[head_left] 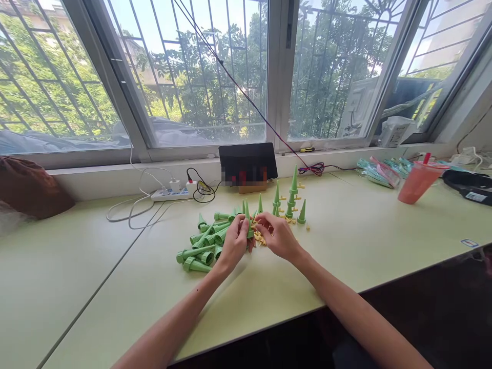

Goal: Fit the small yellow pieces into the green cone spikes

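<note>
My left hand (235, 240) is closed round a green cone (248, 219) whose tip points up. Close by on the right, the fingers of my right hand (277, 234) are pinched together beside the cone; what they hold, if anything, is too small to name. Several green cones (203, 250) lie in a heap to the left of my hands. Small yellow pieces (261, 239) are piled between and behind my hands. Further back at the right, green cones stand upright, some in a stack (292, 192) with yellow pieces sticking out of its side.
A dark tablet (249, 160) leans by the window behind the cones. To its left is a power strip (177, 192) with cables. A red drink cup (421, 182) and plastic packets (378, 171) are at the right. A brown bag (33, 188) rests at the far left.
</note>
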Action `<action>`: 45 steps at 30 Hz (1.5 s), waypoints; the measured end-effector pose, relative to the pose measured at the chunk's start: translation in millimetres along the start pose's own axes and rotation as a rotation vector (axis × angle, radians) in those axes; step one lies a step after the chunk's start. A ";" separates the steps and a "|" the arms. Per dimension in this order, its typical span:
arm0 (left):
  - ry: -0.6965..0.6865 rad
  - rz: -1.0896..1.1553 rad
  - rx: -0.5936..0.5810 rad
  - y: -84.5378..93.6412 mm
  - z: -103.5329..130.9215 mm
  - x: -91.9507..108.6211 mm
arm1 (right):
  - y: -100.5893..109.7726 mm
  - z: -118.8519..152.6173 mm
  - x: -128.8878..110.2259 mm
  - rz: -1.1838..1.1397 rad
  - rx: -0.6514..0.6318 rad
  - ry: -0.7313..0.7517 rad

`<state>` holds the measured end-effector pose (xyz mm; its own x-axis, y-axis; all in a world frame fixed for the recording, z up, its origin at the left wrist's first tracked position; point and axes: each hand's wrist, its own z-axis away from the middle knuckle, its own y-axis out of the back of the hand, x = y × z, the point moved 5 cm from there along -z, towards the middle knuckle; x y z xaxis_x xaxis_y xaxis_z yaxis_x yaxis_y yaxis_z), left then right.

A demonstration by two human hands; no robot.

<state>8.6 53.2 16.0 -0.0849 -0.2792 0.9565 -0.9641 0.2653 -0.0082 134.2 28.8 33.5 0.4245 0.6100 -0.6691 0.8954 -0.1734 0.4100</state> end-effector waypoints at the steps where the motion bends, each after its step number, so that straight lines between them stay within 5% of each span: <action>1: -0.005 -0.011 0.002 0.2 0.0 -0.3 | -0.4 -0.1 0.9 -0.003 -0.003 0.000; 16: -0.121 -0.170 0.020 2.6 2.5 -0.2 | -2.4 0.9 5.3 0.032 -0.036 -0.033; 45: -0.085 -0.203 0.139 8.1 1.1 4.4 | -2.6 -0.6 2.6 0.001 -0.041 -0.023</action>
<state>0.2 53.1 19.8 0.0985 -0.3917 0.9148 -0.9884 0.0683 0.1357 132.9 31.3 31.1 0.4291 0.5916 -0.6826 0.8888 -0.1419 0.4358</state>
